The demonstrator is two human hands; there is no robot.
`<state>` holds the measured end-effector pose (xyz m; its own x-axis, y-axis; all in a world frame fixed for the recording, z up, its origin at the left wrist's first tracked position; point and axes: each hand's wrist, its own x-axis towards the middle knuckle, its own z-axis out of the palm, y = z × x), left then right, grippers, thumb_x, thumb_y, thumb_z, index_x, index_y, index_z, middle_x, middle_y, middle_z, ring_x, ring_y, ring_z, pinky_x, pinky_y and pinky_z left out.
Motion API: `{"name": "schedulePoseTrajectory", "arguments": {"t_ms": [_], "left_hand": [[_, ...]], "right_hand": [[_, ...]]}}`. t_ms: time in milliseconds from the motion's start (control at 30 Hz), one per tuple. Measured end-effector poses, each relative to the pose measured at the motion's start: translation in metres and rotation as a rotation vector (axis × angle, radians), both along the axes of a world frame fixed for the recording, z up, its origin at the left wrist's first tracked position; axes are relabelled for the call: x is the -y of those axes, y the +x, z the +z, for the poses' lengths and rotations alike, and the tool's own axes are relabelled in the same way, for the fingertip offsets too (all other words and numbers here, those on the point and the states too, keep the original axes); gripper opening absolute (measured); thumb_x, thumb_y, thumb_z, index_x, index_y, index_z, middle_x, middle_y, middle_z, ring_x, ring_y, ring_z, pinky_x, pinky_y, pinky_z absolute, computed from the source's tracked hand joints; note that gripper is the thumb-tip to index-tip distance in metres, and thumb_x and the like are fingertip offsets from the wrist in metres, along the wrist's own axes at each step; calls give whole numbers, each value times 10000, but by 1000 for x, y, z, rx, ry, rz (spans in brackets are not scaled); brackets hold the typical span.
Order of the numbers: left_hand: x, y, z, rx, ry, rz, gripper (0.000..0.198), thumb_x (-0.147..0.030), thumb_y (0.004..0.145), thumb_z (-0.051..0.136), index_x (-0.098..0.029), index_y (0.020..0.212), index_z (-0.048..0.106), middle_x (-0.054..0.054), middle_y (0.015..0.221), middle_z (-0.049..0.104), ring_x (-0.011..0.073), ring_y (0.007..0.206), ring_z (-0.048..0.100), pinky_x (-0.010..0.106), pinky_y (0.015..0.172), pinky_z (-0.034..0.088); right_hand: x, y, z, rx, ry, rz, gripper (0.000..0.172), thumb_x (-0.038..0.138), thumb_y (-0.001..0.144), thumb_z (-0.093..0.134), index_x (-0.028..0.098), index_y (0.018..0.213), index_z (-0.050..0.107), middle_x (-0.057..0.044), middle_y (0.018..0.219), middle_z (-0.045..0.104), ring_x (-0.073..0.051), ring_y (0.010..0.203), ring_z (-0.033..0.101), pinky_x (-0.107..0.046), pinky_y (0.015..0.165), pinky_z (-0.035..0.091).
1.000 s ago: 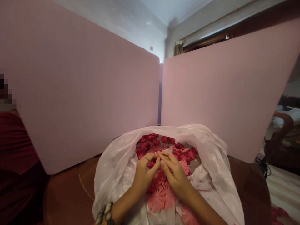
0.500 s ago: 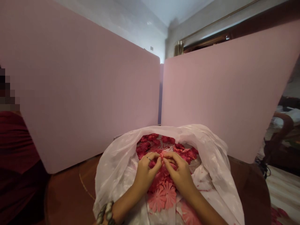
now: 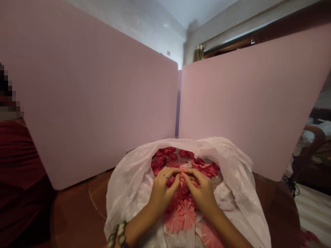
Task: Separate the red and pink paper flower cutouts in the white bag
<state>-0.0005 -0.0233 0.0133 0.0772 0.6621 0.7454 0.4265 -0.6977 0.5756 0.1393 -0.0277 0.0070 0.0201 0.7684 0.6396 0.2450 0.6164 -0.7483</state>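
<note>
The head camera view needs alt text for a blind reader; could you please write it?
The left hand and right hand pinch a pink flower cutout above a pile of red and pink flower cutouts in an open white plastic bag. The bag sits on a wooden table.

Soft indoor light, fairly bright overall, no hard source in view. Brightest spot is the far white wall [image 3: 165,44], washing out almost to white near the gap between the pink partition boards [image 3: 98,103]. Soft dark shadow on that wall above the curtain rod's [image 3: 245,22] left end. Faint glare on the plastic bag [image 3: 124,179]. Paper flowers [image 3: 181,217] fairly sharp, little blur. Wide-lens bending at the edges: boards lean, table rim [image 3: 77,206] curves. Red cloth [image 3: 18,162] dim, pixelated patch [image 3: 6,93] at left edge.
</note>
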Motion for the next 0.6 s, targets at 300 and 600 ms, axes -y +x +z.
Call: {"name": "schedulePoseTrajectory", "arguments": {"t_ms": [300, 600], "left_hand": [[2, 1, 3, 103, -45, -128, 115, -216, 812, 589, -183, 801, 698, 42, 774, 698, 171, 718, 645, 263, 664, 502], [-3, -2, -1, 193, -70, -143, 112, -191, 781, 619, -179, 784, 730, 44, 754, 721, 165, 698, 658, 249, 659, 521]], "right_hand": [[-2, 2, -1, 54, 170, -93, 140, 194, 801, 568, 185, 826, 706, -54, 817, 738, -190, 757, 696, -273, 690, 548], [-3, 3, -3, 184, 340, -100, 152, 130, 833, 550, 155, 883, 691, -78, 847, 742, -188, 788, 704, -264, 726, 554]]}}
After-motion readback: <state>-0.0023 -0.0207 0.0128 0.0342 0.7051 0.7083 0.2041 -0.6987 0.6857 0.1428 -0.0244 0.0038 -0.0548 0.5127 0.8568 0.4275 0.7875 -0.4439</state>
